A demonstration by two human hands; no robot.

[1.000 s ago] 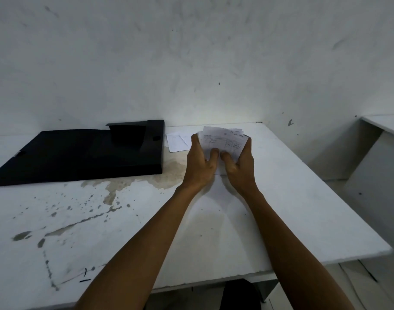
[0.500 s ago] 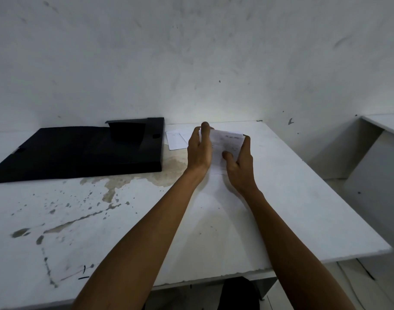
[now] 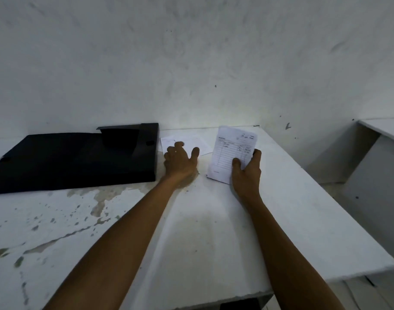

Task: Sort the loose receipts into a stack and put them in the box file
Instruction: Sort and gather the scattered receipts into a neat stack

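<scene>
The black box file (image 3: 75, 162) lies flat and open on the white counter (image 3: 214, 231), at the back against the wall (image 3: 191, 63). Its lid is spread out to the left, and its tray sits at the right end. In front of the box file the counter is marked with brown and grey stains (image 3: 97, 204).

Just right of the box file, the left hand (image 3: 180, 162) reaches palm down over the loose receipts (image 3: 191, 139). These few white slips lie flat on the counter near the wall. The fingers (image 3: 179, 145) are spread and bent down toward the paper, with the thumb held out to the right. Whether the tips touch the slips cannot be told.

Further right of the box file, the right hand (image 3: 247, 175) holds the stack (image 3: 232, 151) tilted up off the counter, printed side toward the camera. The thumb lies across the front of its lower right corner and the fingers (image 3: 256, 154) curl round the right edge, pinching the stack. Its top sheet shows a ruled table, but the print is too small to read.

Far to the right of the box file, well apart, stands the end of a second counter (image 3: 384, 128).
</scene>
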